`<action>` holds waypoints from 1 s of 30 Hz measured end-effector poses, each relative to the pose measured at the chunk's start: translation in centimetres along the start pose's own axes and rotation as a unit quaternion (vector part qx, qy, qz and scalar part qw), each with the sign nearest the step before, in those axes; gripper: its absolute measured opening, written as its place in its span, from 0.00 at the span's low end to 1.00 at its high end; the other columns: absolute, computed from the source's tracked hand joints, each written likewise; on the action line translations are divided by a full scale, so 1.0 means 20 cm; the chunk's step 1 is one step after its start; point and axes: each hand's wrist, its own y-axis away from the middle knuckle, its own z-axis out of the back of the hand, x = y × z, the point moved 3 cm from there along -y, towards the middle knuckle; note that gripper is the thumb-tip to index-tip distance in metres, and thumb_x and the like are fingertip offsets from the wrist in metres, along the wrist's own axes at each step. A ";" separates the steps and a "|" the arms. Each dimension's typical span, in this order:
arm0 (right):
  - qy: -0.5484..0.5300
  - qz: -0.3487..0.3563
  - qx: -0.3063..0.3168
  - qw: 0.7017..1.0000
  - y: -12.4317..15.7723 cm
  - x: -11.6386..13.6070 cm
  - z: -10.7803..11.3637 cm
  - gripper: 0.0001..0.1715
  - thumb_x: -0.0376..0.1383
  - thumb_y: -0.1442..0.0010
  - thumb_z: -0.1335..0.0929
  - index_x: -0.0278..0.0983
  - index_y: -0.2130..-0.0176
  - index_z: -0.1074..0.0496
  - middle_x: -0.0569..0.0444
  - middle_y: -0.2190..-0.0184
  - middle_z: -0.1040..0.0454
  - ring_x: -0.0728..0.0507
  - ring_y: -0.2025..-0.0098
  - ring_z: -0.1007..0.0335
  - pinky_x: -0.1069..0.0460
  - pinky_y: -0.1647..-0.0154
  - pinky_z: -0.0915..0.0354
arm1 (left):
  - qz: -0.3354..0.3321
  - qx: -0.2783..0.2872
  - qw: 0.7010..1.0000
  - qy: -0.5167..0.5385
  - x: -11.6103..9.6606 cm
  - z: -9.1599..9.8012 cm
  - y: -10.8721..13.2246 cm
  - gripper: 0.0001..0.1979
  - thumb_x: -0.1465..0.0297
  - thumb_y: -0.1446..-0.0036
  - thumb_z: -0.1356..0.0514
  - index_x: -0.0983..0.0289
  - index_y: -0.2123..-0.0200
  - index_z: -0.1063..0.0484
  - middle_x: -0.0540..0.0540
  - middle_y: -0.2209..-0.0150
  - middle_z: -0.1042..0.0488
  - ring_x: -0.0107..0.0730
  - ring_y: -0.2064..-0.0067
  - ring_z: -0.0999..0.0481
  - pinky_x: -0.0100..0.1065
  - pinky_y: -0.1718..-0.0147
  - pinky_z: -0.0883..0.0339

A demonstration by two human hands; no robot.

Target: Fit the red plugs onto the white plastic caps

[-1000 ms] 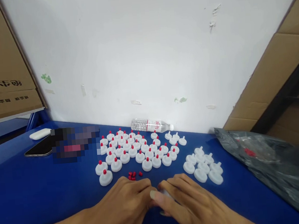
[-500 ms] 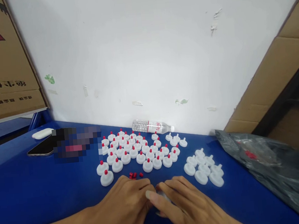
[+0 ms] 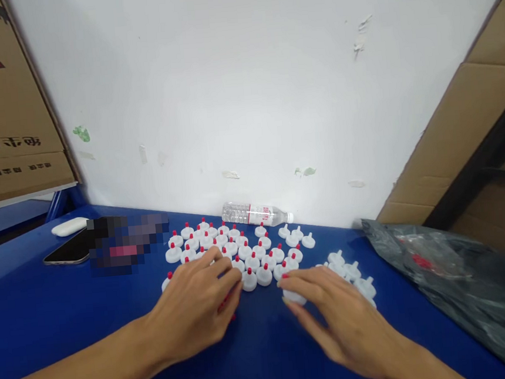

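My right hand (image 3: 338, 317) grips a white round nozzle cap (image 3: 294, 297) with a red tip between thumb and fingers, just over the table. To its left, my left hand (image 3: 200, 303) is curled over the small red tip caps (image 3: 222, 304); its fingers are bent together and what they pinch is hidden. Beyond the left hand stand rows of white nozzle caps with red tips (image 3: 249, 280), partly covered by that hand. Beside the right hand is a group of white nozzle caps without red tips (image 3: 365, 287), some of them behind the hand.
A clear plastic bottle (image 3: 257, 212) lies by the wall. Bare white nozzle caps (image 3: 308, 240) stand near its cap. At left are a phone (image 3: 70, 250) and a white rounded object (image 3: 70, 226). A dark plastic bag (image 3: 477, 288) lies at right. Cardboard boxes (image 3: 7, 110) flank the table.
My hands have come apart from their meeting point near the front. The left hand moved left over the red tip caps; the right moved right, carrying a white nozzle cap with a red tip.
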 end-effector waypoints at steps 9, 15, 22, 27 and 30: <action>0.087 -0.102 0.000 0.991 0.04 -0.25 0.02 0.22 0.34 0.29 0.38 0.38 0.38 0.33 0.45 0.41 0.27 0.38 0.38 0.34 0.39 0.40 0.37 | 0.011 0.068 0.998 0.004 0.03 -0.05 0.00 0.09 0.73 0.33 0.43 0.65 0.64 0.24 0.57 0.66 0.26 0.42 0.59 0.32 0.44 0.57 0.35; 0.069 -0.173 0.071 0.980 0.06 -0.33 -0.01 0.24 0.37 0.27 0.42 0.40 0.36 0.34 0.48 0.39 0.29 0.37 0.39 0.35 0.36 0.42 0.35 | 0.015 0.101 0.994 0.035 0.01 -0.07 0.01 0.09 0.74 0.33 0.44 0.65 0.62 0.24 0.56 0.64 0.25 0.43 0.57 0.31 0.44 0.55 0.35; 0.100 -0.220 0.119 0.963 0.06 -0.36 -0.02 0.25 0.40 0.26 0.44 0.38 0.40 0.29 0.44 0.42 0.26 0.35 0.42 0.31 0.35 0.46 0.32 | 0.016 0.118 0.992 0.047 0.00 -0.09 0.03 0.10 0.75 0.32 0.45 0.64 0.61 0.23 0.57 0.62 0.25 0.43 0.56 0.31 0.45 0.55 0.35; 0.079 -0.186 0.156 0.967 0.09 -0.38 -0.04 0.26 0.41 0.25 0.46 0.38 0.41 0.28 0.46 0.43 0.25 0.36 0.39 0.31 0.34 0.40 0.35 | 0.021 0.114 0.992 0.058 0.00 -0.09 0.03 0.11 0.73 0.32 0.45 0.64 0.63 0.23 0.56 0.63 0.25 0.42 0.57 0.31 0.43 0.55 0.36; 0.065 -0.178 0.161 0.969 0.10 -0.38 -0.05 0.25 0.41 0.25 0.45 0.38 0.39 0.29 0.46 0.41 0.26 0.37 0.37 0.33 0.32 0.35 0.41 | 0.014 0.112 0.992 0.053 -0.01 -0.08 0.03 0.10 0.75 0.33 0.45 0.65 0.64 0.23 0.57 0.63 0.25 0.42 0.56 0.31 0.43 0.56 0.36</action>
